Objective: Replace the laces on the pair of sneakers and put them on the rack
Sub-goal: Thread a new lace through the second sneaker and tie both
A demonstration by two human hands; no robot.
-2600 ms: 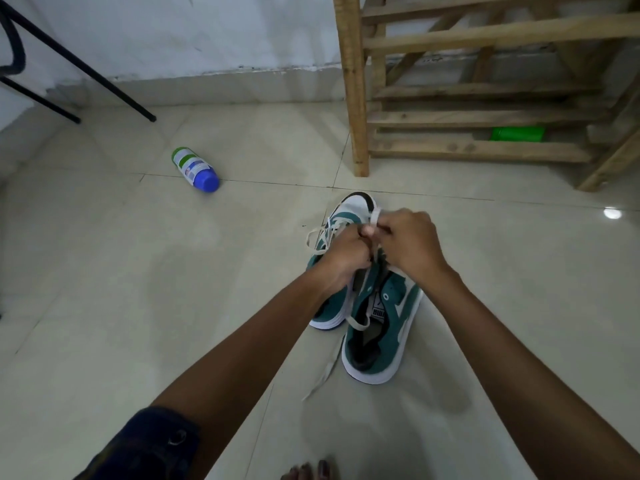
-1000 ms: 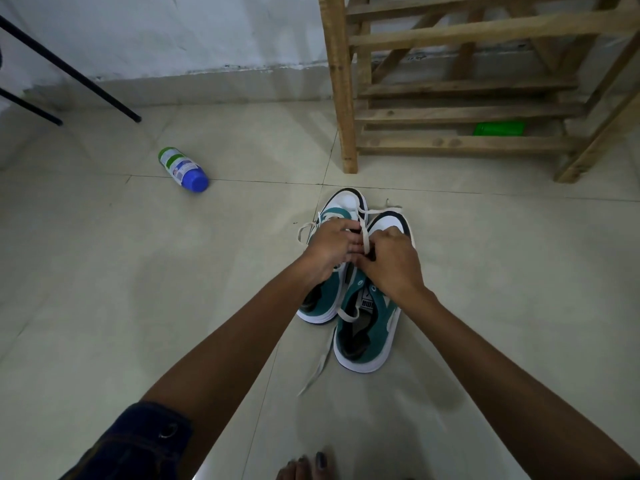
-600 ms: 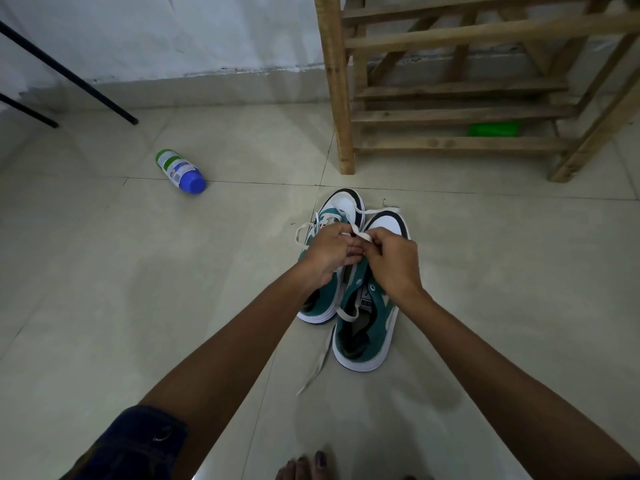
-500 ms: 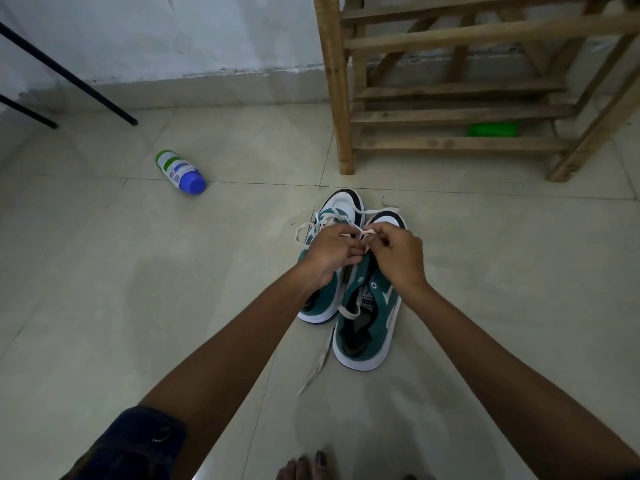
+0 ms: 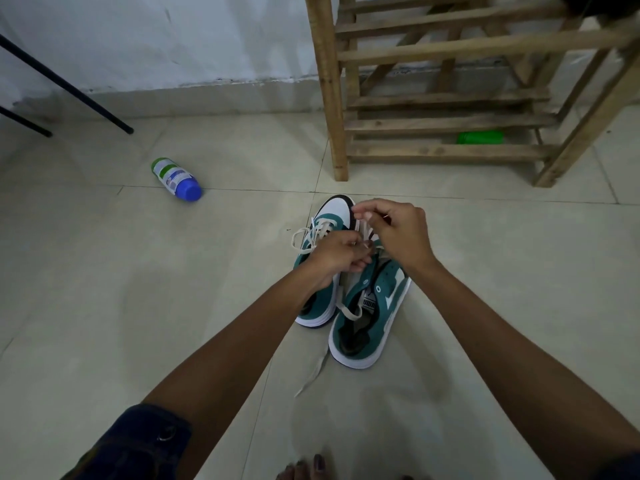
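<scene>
Sneakers, a teal-and-white pair, stood side by side on the tiled floor, toes toward the wooden rack (image 5: 446,126) near the wall: left sneaker (image 5: 320,271) with its white toe cap showing, right sneaker (image 5: 372,313) nearer the person, its toe hidden under the hands. Right hand (image 5: 398,233) was raised over the toes, thumb and forefinger pinching a cream lace (image 5: 366,227) that ran down to the left hand (image 5: 341,256). Left hand lay low on the front of the shoes, fingers curled round the same lace. Another stretch of lace looped over the right sneaker's tongue and trailed off onto the floor (image 5: 104,306) beside the heel. Rack's shelves were bare slats; a green object (image 5: 479,137) lay beneath the lowest. Bottle (image 5: 176,179) with a blue cap lay on its side, well apart toward the left. Black metal legs (image 5: 69,88) slanted at the far left.
</scene>
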